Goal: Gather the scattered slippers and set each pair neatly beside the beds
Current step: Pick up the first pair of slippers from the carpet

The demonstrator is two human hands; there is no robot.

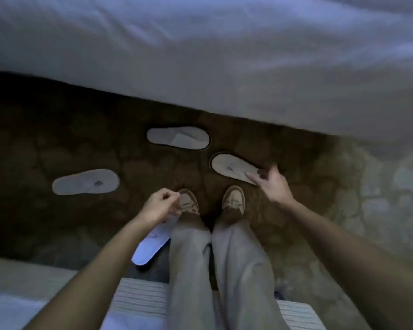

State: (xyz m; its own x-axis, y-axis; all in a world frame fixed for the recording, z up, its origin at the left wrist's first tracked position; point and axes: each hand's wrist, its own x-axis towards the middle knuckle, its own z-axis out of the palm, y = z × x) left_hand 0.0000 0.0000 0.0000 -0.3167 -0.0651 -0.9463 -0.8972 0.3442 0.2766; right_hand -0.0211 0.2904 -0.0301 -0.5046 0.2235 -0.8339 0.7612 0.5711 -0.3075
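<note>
Several white slippers are in the dim head view. One slipper (178,137) lies upright on the dark carpet near the bed. A second slipper (231,168) lies to its right, sole up; my right hand (272,184) hovers over its right end with fingers spread, and whether they touch is unclear. A third slipper (86,182) lies sole up at the left. My left hand (158,206) is closed on a fourth slipper (150,244), which hangs down beside my left leg.
A bed with white bedding (224,67) fills the top of the view. A second bed's edge (34,277) and a striped throw (141,298) lie behind me. My brown shoes (234,201) stand on the patterned carpet (343,186).
</note>
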